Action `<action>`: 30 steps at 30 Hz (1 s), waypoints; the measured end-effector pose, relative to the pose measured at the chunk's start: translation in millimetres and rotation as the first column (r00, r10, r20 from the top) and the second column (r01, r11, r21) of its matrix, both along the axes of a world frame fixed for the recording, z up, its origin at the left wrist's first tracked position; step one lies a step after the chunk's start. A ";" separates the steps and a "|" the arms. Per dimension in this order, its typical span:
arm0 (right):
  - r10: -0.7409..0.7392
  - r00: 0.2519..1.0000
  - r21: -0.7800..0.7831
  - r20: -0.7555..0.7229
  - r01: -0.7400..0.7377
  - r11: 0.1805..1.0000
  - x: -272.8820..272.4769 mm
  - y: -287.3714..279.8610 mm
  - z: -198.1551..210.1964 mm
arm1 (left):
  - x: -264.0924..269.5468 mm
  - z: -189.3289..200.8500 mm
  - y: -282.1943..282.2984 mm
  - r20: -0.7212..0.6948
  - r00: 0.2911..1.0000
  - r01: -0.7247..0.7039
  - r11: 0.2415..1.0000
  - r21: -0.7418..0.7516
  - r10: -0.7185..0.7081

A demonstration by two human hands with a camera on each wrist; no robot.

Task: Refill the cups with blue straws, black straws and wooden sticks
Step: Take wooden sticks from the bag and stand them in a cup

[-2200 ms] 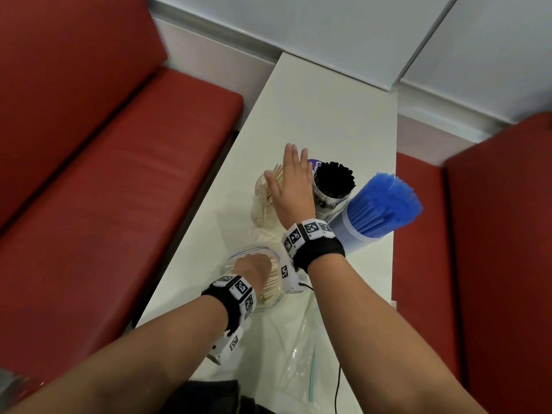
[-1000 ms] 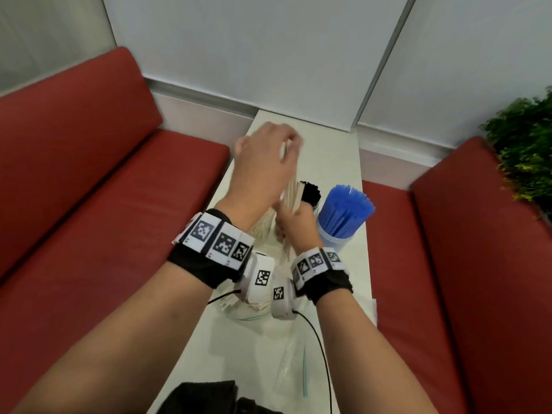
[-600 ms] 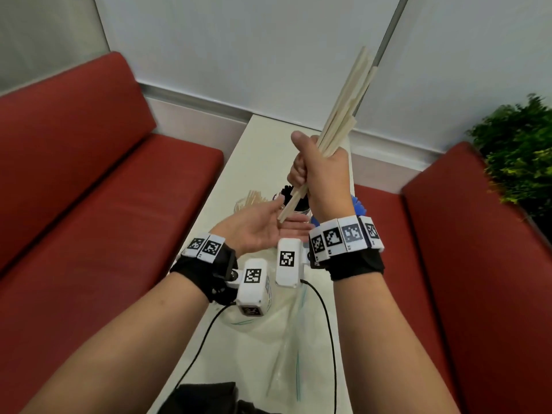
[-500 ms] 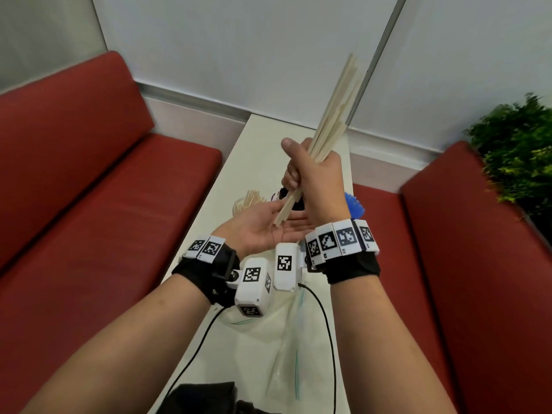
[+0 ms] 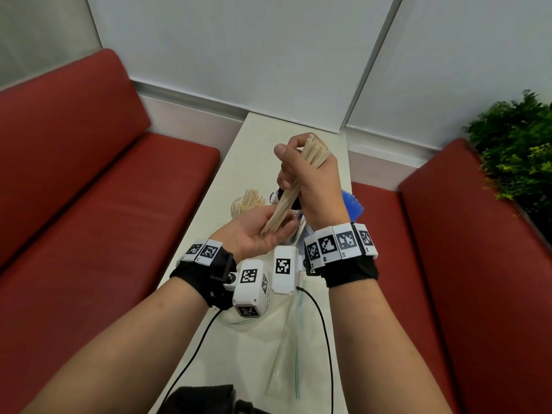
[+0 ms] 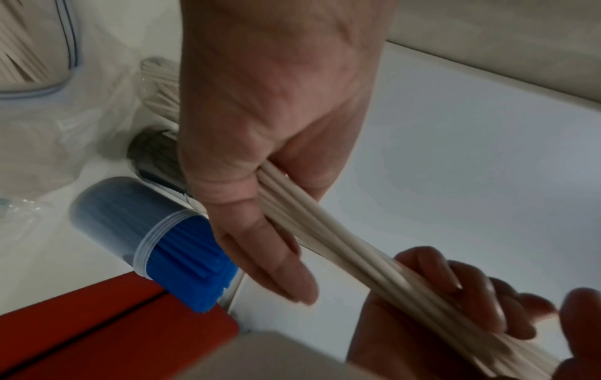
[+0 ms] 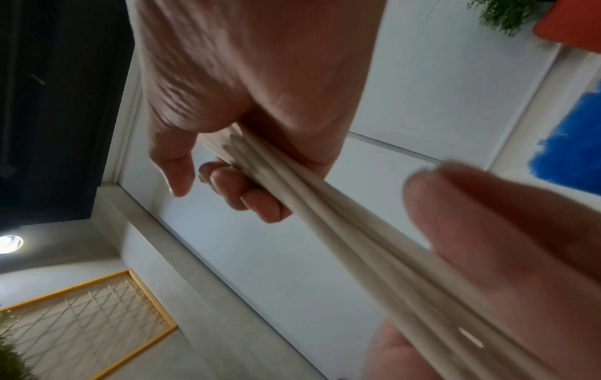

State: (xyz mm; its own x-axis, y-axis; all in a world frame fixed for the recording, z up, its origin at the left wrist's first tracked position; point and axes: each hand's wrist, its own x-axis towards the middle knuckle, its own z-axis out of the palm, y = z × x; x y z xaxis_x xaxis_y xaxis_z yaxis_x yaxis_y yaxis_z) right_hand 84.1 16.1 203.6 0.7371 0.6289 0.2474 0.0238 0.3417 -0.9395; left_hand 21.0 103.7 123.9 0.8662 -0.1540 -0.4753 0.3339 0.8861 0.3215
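Observation:
My right hand [image 5: 310,180] grips a bundle of wooden sticks [image 5: 283,201] upright above the white table [image 5: 268,138]. Their short top ends poke out above my fist. The lower ends rest in my left hand [image 5: 254,234], which lies palm up with relaxed fingers. The left wrist view shows the sticks [image 6: 341,244] running between my thumb and fingers. Behind my hands stand a clear cup of wooden sticks [image 5: 248,201], a cup of black straws [image 6: 153,151] that is mostly hidden, and a cup of blue straws [image 6: 182,252].
Clear zip bags [image 5: 286,339] lie on the near end of the table, one still holding sticks [image 6: 29,51]. Red benches flank the table on the left [image 5: 89,204] and right [image 5: 478,264]. A green plant [image 5: 516,150] stands at the far right. A black cable [image 5: 325,339] trails from my wrist.
The bundle came up out of the bag and passed into my right hand. Since half a second ago the sticks have slid down through my right fist into my left palm.

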 end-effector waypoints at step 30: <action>-0.010 0.969 -0.643 0.245 0.170 0.747 83.0 80.2 -78.4 | -22.3 -123.3 65.0 -0.322 0.940 0.338 0.412 0.846 -0.111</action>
